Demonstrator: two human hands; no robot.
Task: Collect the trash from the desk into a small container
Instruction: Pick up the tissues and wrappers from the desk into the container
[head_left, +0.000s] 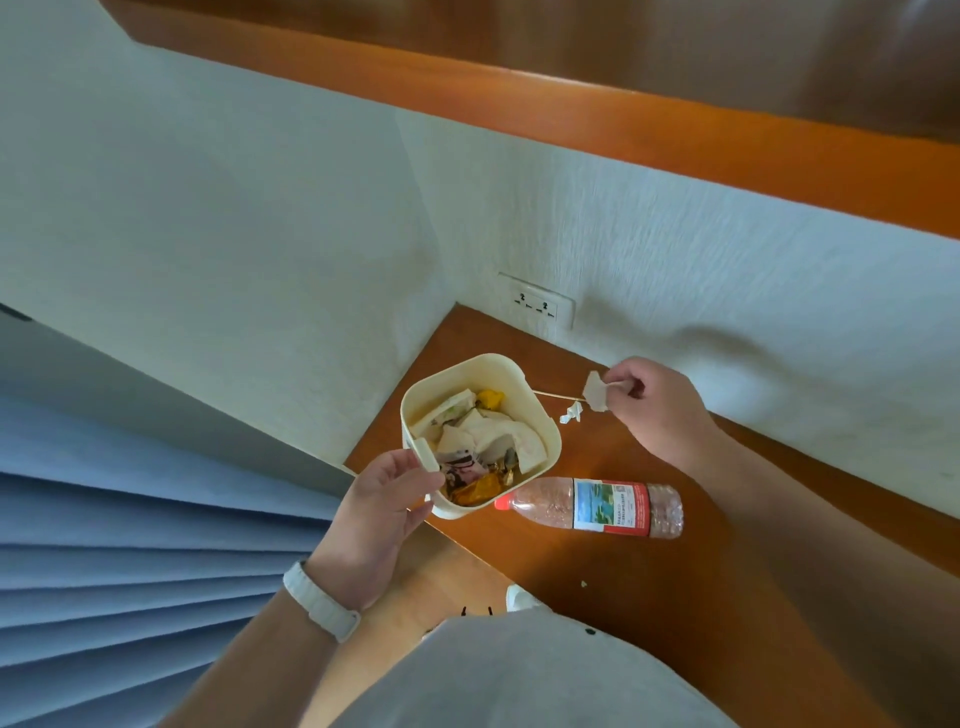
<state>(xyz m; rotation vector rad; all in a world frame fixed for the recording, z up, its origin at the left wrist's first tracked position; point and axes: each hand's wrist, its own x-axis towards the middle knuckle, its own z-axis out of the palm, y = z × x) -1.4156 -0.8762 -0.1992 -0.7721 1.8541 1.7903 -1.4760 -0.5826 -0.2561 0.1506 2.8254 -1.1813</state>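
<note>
A small cream container (540, 410) stands at the left end of the wooden desk (727, 571), filled with crumpled paper and wrappers. My left hand (387, 499) grips its near rim and handle. My right hand (644, 395) hovers to the right of the container, pinching a white paper scrap (595, 391). A thin wooden stick (558, 396) lies on the desk between hand and container, and a small crumpled white bit (570, 414) rests just below it. An empty plastic bottle (592, 506) with a red cap lies on its side in front of the container.
A white wall with a double socket (535, 304) runs behind the desk. A wooden shelf (623, 104) overhangs above. Blue pleated fabric (130, 545) fills the lower left. A tiny scrap (583, 584) lies on the desk near my body.
</note>
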